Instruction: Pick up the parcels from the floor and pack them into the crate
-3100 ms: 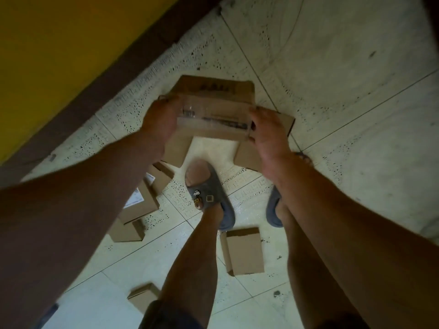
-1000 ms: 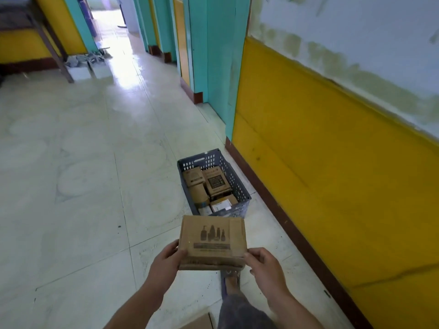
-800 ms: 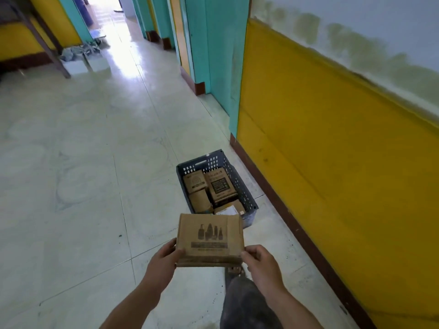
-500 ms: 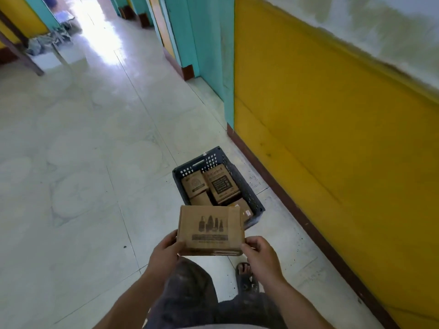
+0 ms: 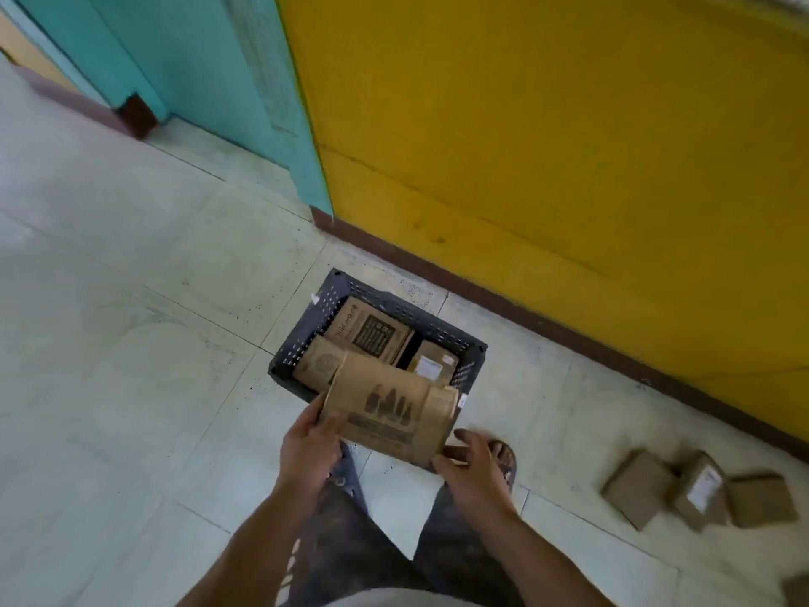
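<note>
Presently, you carry one held parcel between both hands, clear of the floor. Your left hand grips its left end, with the thumb laid across the printed face and the left fingers wrapped behind. Your right hand sits at the lower right corner. The right fingers lie loosely extended under that corner with the thumb raised off the cardboard, which is a supporting touch and not a clamp.

The held parcel sits askew, and its far edge overlaps the near rim of the crate in this view (contact with the rim cannot be confirmed).

The crate is dark and perforated. It stands on the floor directly beyond your fingers, close to the brown skirting under the yellow wall.

Contents noted:
- The printed parcel lies at the far side.
- The stamped parcel lies just beyond the left fingers, partly hidden.
- The labelled parcel lies beyond the right fingers.

Three loose parcels lie bunched on the floor well to the right of the right fingers. A sandalled foot shows just beside those fingers.
</note>
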A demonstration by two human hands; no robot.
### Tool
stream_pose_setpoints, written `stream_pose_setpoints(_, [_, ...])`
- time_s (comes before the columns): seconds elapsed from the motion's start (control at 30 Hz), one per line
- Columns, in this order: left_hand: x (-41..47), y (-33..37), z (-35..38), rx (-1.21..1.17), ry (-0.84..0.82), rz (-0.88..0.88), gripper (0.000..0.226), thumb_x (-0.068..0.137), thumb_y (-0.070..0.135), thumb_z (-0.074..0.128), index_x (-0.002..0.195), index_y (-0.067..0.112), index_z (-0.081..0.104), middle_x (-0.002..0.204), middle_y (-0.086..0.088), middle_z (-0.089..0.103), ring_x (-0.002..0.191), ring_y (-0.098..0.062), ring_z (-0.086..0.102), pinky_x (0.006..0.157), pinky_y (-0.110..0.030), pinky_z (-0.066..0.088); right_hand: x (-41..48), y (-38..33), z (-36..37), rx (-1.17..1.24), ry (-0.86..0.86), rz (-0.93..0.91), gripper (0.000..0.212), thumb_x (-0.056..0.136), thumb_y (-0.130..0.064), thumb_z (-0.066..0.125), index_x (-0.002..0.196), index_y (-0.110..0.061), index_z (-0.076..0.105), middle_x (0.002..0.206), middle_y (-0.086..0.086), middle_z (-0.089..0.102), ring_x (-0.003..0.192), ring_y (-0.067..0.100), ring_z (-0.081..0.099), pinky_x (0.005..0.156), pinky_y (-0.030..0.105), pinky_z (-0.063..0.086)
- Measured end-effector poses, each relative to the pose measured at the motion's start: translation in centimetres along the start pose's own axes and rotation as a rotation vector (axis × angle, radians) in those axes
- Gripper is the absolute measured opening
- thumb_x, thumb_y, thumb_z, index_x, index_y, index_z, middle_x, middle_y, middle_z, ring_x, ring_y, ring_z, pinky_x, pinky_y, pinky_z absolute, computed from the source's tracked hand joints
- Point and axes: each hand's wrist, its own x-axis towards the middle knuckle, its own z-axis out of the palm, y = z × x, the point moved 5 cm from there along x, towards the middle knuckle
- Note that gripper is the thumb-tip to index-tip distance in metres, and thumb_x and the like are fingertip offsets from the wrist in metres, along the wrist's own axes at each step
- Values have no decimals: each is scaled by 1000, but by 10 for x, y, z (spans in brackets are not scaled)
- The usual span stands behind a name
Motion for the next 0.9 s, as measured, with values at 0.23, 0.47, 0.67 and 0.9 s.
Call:
stream_pose_setpoints(0.23, [89, -4, -7, 335, -255, 83, 19, 97, 26, 52, 112, 33, 62, 101, 11, 69, 104, -15, 63, 76, -24, 52, 32, 19, 46, 127, 106, 191, 29, 93, -23, 61, 118, -30, 48, 106, -11, 61, 88, 14, 63, 85, 36, 56])
stream_pose_setpoints(0.47, [194, -30, 59, 729, -482, 262, 34, 98, 23, 51, 132, 23, 53, 116, 3, 61, 99, -15, 60, 76, -29, 53, 132, 46, 53, 35, 201, 46, 51, 93, -39, 56, 141, -34, 39, 132, -7, 48, 113, 16, 54, 78, 20, 45])
stream_pose_setpoints(0.67, [274, -86, 132, 891, -593, 307, 42, 98, 20, 50, 140, 24, 46, 118, 4, 56, 98, -5, 51, 68, -9, 39, 230, 109, 80, 18, 120, 95, 28, 96, -35, 47, 123, -36, 55, 111, -5, 65, 91, 16, 61, 59, 21, 48])
stream_pose_setpoints(0.9, [337, -131, 204, 1106, -699, 323, 44, 99, 24, 48, 140, 36, 43, 134, 5, 52, 112, -7, 50, 86, -24, 40, 289, 148, 89, -20, 187, 114, 43, 87, -28, 51, 129, -35, 48, 125, -8, 59, 100, 16, 59, 76, 29, 49])
